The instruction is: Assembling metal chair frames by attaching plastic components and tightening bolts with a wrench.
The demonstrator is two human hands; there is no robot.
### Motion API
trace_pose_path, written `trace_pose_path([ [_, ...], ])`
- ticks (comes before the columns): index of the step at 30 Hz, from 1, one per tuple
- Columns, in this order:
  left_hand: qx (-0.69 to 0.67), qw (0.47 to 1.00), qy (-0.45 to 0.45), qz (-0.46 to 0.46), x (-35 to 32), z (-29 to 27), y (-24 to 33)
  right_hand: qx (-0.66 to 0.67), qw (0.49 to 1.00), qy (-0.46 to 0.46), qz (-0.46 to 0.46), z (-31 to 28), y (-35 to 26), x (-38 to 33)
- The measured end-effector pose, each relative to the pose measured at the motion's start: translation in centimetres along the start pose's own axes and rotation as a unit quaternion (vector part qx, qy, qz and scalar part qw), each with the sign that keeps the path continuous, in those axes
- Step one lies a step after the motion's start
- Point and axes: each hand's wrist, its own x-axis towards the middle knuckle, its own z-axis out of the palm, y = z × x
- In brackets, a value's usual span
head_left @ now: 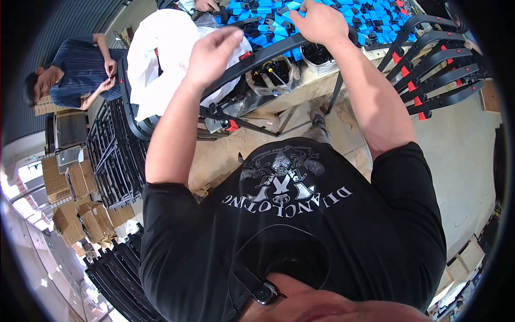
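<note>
A long curved black frame bar (279,49) with a red piece (245,55) on it stretches across in front of me. My left hand (213,56) is over its left part, slightly blurred, fingers loosely bent and apart, with nothing seen in them. My right hand (321,24) reaches over the bar's right part toward a heap of blue parts (263,37). Its fingers curl away from view, so what they hold, if anything, is hidden. A thin black piece (244,23) lies between my hands, just beyond the bar.
Below the bar hang tubs of small dark parts, one tub (271,88) with a yellow-handled screwdriver (270,71). White sheeting (166,48) covers the left side. Several black frames (437,70) with red pieces stand right. Another person (80,70) works at left, near stacked frames (112,155) and cartons (96,220).
</note>
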Motion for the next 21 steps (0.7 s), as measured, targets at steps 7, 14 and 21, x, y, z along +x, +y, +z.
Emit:
trace_pose_path([
  [7, 0.205, 0.955, -0.168, 0.135, 4.7, 5.5, 2.9, -0.003, 1.0, 0.007, -0.009, 0.6, 0.4, 0.2],
  [14, 0.265, 0.932, -0.238, 0.063, 4.8, 6.6, 2.6, 0.022, 1.0, 0.001, -0.002, 0.6, 0.2, 0.4],
  [21, 0.322, 0.92, -0.214, 0.061, 4.8, 7.3, 2.8, 0.016, 0.999, -0.031, 0.014, 0.1, -0.3, 1.2],
])
